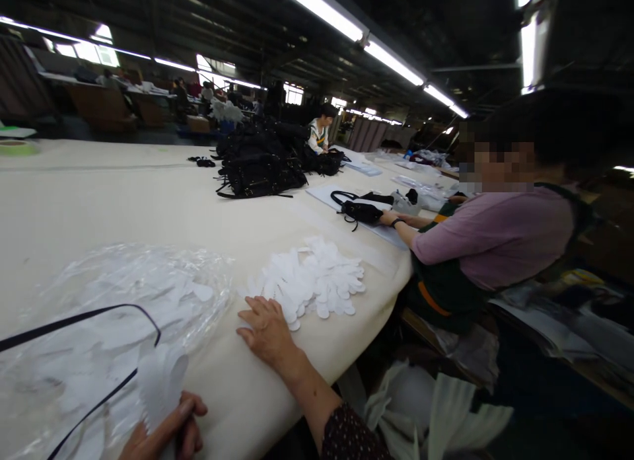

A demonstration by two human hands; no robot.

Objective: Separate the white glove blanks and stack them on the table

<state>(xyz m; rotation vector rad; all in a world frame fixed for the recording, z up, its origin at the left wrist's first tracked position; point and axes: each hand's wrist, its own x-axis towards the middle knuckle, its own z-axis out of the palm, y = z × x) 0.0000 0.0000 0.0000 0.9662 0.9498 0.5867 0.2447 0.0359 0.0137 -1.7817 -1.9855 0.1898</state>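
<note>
The white pile lay just beyond the right hand, fingers spread; left of the pile, the left hand gripped white strips.

A dark, maroon-tinged sleeve scattered with small pale specks covers part of the right arm; its edge stops well short of the bare right hand.

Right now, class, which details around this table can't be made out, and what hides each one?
All in the head view:
Left hand: wrist cut off by the bottom edge.
Black strap: cut off by the left edge.
White pieces in the loose pile: overlap hides their number.
Clear plastic film: creases and glare blur outlines beneath.
Distant workers: too small and dim.
</note>
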